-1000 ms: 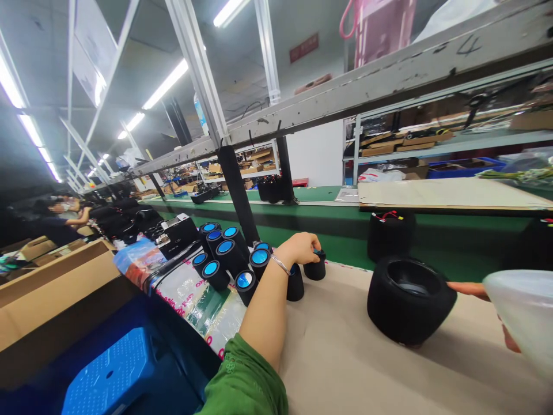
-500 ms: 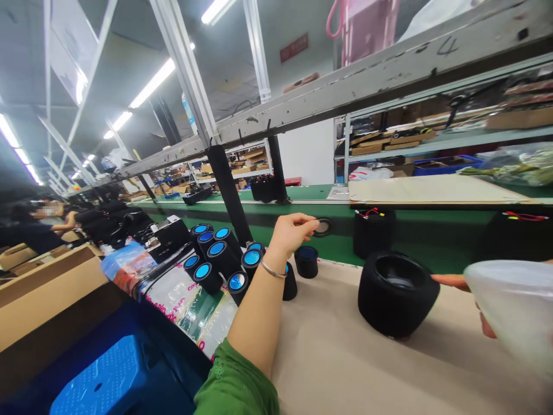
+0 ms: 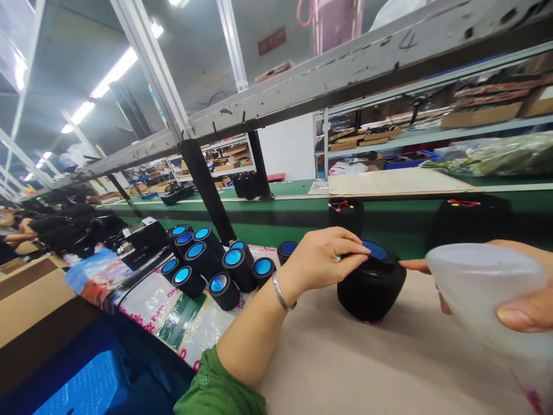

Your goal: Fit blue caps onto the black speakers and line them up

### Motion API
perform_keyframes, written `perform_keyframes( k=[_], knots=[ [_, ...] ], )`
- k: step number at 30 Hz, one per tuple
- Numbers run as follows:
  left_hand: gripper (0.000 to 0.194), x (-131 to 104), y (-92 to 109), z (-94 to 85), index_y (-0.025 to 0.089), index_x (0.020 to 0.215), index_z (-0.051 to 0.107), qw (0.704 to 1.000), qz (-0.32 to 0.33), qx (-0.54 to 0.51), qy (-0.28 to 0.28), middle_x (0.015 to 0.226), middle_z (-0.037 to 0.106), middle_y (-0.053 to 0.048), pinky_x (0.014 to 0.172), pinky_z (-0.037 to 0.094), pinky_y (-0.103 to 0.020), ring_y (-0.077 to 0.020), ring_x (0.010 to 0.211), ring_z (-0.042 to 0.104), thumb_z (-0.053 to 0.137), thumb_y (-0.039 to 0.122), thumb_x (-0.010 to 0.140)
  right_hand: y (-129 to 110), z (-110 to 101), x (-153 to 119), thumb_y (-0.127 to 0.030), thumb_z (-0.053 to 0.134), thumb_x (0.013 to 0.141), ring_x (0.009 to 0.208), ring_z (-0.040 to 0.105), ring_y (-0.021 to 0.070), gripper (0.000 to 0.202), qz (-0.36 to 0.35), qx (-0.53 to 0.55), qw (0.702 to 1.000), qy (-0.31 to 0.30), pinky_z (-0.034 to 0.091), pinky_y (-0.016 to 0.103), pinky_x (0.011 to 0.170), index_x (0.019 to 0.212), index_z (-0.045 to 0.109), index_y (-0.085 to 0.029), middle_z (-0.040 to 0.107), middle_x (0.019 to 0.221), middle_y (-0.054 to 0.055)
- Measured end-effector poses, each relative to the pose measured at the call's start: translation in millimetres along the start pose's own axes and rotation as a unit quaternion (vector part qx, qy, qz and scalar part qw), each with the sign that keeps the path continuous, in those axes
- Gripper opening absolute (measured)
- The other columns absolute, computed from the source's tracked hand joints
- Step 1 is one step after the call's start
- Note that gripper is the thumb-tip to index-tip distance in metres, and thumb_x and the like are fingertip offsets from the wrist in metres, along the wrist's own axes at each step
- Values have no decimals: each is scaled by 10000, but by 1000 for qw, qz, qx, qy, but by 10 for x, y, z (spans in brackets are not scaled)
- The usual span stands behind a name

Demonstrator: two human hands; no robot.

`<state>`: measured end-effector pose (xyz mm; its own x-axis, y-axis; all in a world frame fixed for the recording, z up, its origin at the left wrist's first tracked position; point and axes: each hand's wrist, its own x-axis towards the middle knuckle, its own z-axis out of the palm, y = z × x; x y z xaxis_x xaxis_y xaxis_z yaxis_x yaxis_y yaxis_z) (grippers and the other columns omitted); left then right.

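two hands on it: left hand (image 3: 322, 259) fingers pinching a blue-faced disc (image 3: 375, 251) onto the black drum (image 3: 371, 285); right hand (image 3: 525, 311) fingers gripping a slippery plastic bag (image 3: 475, 288). disc looks light, rigid, best held by its rim.

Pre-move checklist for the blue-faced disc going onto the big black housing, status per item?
1. Left hand on the blue-faced disc: ok, fingertips rest on its rim.
2. Disc over the mouth of the large black housing: ok, it sits at the top opening; whether it is fully seated, cannot tell.
3. Housing steadied: ok, a finger of the right hand touches its side.
4. Right hand free: not ok, it holds a clear plastic bag.
5. Housing flat on the brown paper: ok.
6. Small blue-topped cylinders clear of the left forearm: ok, apart to its left.
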<state>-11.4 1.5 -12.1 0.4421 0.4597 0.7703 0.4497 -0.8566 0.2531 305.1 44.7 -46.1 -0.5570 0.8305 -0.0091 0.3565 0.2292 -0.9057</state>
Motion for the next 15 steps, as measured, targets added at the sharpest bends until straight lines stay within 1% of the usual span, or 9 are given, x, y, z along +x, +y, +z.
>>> perform_keyframes(
  k=[1, 2, 3, 5, 6, 7, 10, 12, 15],
  knots=[
    [109, 0, 6, -6, 137, 849, 732, 1000, 4, -2, -2, 899, 686, -40, 746, 531, -174, -96, 784, 644, 641, 187, 818, 30, -13, -2, -512, 783, 502, 971, 483, 189, 935, 1, 23, 1000, -12, 513, 140, 814, 1313, 561, -102, 434, 1010, 137],
    [110, 1, 18, -15, 135, 845, 732, 1000, 4, -4, -3, 896, 685, -40, 742, 531, -173, -96, 780, 643, 638, 186, 819, 54, -26, -4, -523, 771, 557, 1014, 470, 192, 930, 3, 34, 998, -49, 510, 141, 849, 1356, 524, -117, 422, 1058, 135],
    [111, 3, 34, -25, 136, 843, 731, 1000, 2, -4, -5, 892, 685, -40, 741, 531, -175, -97, 779, 642, 635, 186, 820, 75, -40, -5, -518, 755, 614, 1057, 453, 200, 921, 2, 40, 995, -94, 506, 157, 888, 1406, 474, -143, 399, 1116, 129],
    [113, 5, 69, -45, 143, 841, 729, 1000, -8, -3, -15, 896, 684, -40, 743, 533, -182, -102, 782, 641, 628, 191, 825, 107, -79, 1, -459, 723, 710, 1143, 403, 223, 903, 3, 29, 980, -196, 474, 211, 992, 1495, 346, -219, 316, 1236, 111],
    [115, 6, 84, -52, 145, 840, 728, 1000, -14, -4, -22, 900, 684, -41, 748, 534, -187, -103, 786, 641, 624, 194, 827, 120, -101, 7, -427, 705, 747, 1177, 375, 232, 895, 6, 23, 972, -233, 455, 230, 1026, 1520, 288, -257, 272, 1276, 102],
    [116, 6, 96, -57, 147, 841, 726, 999, -18, -5, -28, 904, 683, -42, 754, 535, -192, -105, 791, 640, 621, 196, 830, 131, -122, 14, -405, 691, 773, 1200, 351, 239, 886, 8, 20, 969, -247, 442, 241, 1047, 1531, 249, -283, 235, 1302, 94],
    [121, 0, 109, -60, 154, 853, 721, 999, -17, -1, -45, 921, 680, -44, 773, 536, -201, -112, 817, 640, 612, 202, 839, 138, -166, 31, -396, 688, 786, 1225, 323, 244, 875, 18, 23, 971, -235, 418, 245, 1078, 1530, 236, -310, 197, 1326, 82],
    [127, -2, 108, -58, 155, 866, 718, 998, -13, 8, -56, 940, 676, -45, 776, 534, -200, -115, 838, 639, 602, 204, 850, 117, -173, 35, -412, 692, 780, 1217, 333, 242, 882, 13, 20, 971, -240, 401, 255, 1098, 1528, 237, -313, 202, 1325, 77],
    [152, 7, 108, -67, 150, 894, 707, 997, -9, 18, -81, 977, 667, -50, 788, 526, -201, -118, 869, 632, 563, 196, 880, 77, -165, 17, -422, 686, 785, 1200, 351, 240, 876, 9, 21, 969, -245, 434, 246, 1058, 1529, 239, -304, 219, 1313, 87]
  ],
)
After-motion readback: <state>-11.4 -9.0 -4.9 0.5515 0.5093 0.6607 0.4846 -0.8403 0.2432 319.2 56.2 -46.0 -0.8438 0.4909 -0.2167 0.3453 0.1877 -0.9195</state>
